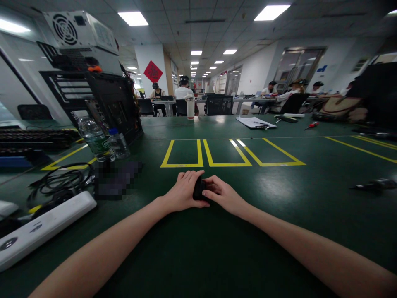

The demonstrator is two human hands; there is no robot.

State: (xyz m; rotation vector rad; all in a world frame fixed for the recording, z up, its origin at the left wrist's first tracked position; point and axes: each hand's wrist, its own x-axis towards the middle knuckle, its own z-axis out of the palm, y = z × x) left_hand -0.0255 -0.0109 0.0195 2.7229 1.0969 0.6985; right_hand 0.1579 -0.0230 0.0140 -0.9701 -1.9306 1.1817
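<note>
Between my two hands, just in front of the yellow tape outlines, is a small black boxy object [198,190]; its exact kind cannot be made out. My left hand [185,191] is wrapped round its left side, thumb along the near edge and fingers over the far side. From the right, my right hand [221,192] pinches the same object between thumb and fingers. Part of it is hidden by the hands. Both hands rest low over the green table [198,252].
Left stand a computer case [114,103] with a power supply [83,31] on top, water bottles [94,138], coiled cables [62,182] and a white power strip [46,227]. A clipboard [254,122], white tumbler [190,108] and black-tipped tool [375,185] lie farther out. People sit beyond.
</note>
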